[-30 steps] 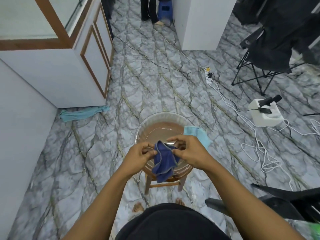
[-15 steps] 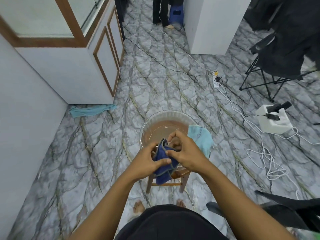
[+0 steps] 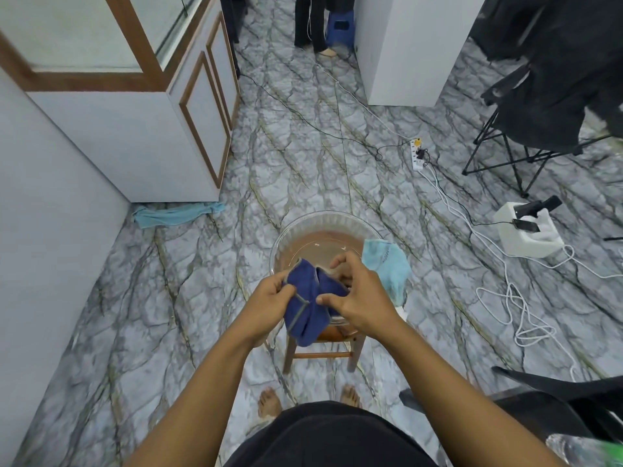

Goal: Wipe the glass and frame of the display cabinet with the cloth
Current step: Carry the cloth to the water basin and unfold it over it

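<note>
A dark blue cloth (image 3: 308,308) hangs bunched between both hands, over the near rim of a clear bowl (image 3: 300,227) of brownish water. My left hand (image 3: 268,306) grips its left side. My right hand (image 3: 357,299) pinches its right side with thumb and curled fingers. The bowl rests on a small wooden stool (image 3: 322,353). The display cabinet (image 3: 141,126), white with brown wooden frame and glass panels on top, stands at the upper left, well away from the hands.
A light blue cloth (image 3: 387,264) drapes over the bowl's right rim; another (image 3: 175,214) lies on the floor at the cabinet's base. White cables (image 3: 515,298), a power strip (image 3: 418,156), a white box (image 3: 529,234), black chairs at the right and a person's legs (image 3: 308,25) at the back.
The hands have bunched the blue cloth tighter and drawn it toward me over the bowl's near rim. The view has tilted, so the cabinet sits lower and more to the right in frame.
</note>
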The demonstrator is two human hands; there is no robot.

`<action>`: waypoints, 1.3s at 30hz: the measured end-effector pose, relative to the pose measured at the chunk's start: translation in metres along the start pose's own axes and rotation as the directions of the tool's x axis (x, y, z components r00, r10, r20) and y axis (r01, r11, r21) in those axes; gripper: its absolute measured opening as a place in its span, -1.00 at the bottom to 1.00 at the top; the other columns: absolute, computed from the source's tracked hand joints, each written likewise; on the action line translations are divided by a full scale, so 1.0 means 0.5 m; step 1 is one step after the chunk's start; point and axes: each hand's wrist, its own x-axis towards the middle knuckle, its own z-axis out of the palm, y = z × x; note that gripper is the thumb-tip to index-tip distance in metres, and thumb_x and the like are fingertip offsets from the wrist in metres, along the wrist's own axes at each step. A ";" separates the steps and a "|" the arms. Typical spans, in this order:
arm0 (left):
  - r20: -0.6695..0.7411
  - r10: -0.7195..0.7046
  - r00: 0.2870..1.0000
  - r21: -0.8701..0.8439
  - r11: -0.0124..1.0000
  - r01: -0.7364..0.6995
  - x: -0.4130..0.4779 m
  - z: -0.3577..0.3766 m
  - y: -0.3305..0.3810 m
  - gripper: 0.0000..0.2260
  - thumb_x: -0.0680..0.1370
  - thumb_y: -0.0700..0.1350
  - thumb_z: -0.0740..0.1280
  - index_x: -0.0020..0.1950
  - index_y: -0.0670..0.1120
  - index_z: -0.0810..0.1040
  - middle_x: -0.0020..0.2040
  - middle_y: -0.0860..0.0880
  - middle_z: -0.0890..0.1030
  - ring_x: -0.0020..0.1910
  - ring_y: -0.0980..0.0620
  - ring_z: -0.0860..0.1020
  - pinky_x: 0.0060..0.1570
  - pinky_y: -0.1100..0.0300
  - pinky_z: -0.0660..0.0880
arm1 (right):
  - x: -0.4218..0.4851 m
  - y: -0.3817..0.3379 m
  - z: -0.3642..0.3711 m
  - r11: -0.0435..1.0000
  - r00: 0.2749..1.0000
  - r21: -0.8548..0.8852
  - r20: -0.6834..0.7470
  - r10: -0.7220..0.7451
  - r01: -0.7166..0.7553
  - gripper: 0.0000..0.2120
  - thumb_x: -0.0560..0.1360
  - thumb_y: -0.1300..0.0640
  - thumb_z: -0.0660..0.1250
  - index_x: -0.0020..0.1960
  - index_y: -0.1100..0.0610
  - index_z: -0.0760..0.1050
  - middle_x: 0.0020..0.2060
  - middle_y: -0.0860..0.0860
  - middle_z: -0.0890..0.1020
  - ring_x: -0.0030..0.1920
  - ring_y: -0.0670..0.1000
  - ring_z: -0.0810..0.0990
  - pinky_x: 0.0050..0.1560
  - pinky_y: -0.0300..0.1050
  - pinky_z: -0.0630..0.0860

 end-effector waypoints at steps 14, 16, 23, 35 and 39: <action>-0.036 0.093 0.995 0.105 0.991 -0.088 -0.005 -0.049 -0.021 -0.55 0.52 -0.41 0.29 0.20 0.10 0.56 0.15 0.08 0.62 0.04 0.03 0.63 -0.05 0.10 0.62 | 0.004 0.030 -0.034 0.994 0.997 -0.094 -0.049 0.056 -0.061 -0.45 0.35 0.41 0.30 0.17 -0.12 0.56 -0.37 -0.09 0.45 -0.43 -0.15 0.43 -0.37 -0.28 0.41; -0.050 0.080 0.996 0.178 0.982 -0.070 0.005 -0.061 -0.030 -0.69 0.54 -0.32 0.35 0.11 0.09 0.58 0.12 0.02 0.61 0.07 0.03 0.61 0.00 0.08 0.59 | 0.005 0.046 -0.045 0.987 0.992 -0.106 -0.044 0.117 -0.122 -0.43 0.35 0.43 0.28 0.20 -0.09 0.53 -0.37 -0.07 0.42 -0.43 -0.14 0.41 -0.40 -0.35 0.36; -0.058 0.048 0.997 0.296 0.955 -0.028 0.041 -0.079 -0.076 -0.59 0.54 -0.36 0.33 0.15 0.15 0.53 -0.04 -0.04 0.59 -0.09 -0.03 0.56 -0.10 0.13 0.51 | -0.006 0.107 -0.059 0.955 0.968 -0.159 -0.048 0.246 -0.251 -0.33 0.32 0.43 0.27 0.34 -0.07 0.45 -0.36 0.00 0.46 -0.37 -0.03 0.45 -0.36 -0.19 0.39; -0.032 -0.028 0.999 0.178 0.983 0.033 0.071 -0.082 -0.088 -0.80 0.65 -0.17 0.27 0.04 0.10 0.62 0.09 0.00 0.67 0.15 -0.04 0.62 0.09 0.10 0.58 | 0.004 0.129 -0.054 0.894 0.967 -0.375 -0.028 0.252 -0.244 -0.61 0.46 0.23 0.38 0.25 -0.01 0.53 -0.13 0.03 0.62 -0.10 0.06 0.60 -0.11 -0.07 0.56; -0.049 -0.019 0.999 0.223 0.974 0.030 0.080 -0.095 -0.085 -0.79 0.64 -0.12 0.30 0.20 0.17 0.56 0.04 -0.06 0.68 0.09 -0.04 0.65 0.08 0.11 0.59 | 0.012 0.130 -0.092 0.907 0.972 -0.395 0.115 0.207 -0.147 -0.53 0.55 0.31 0.24 0.39 -0.06 0.44 -0.08 0.04 0.61 -0.07 0.03 0.58 -0.16 -0.15 0.47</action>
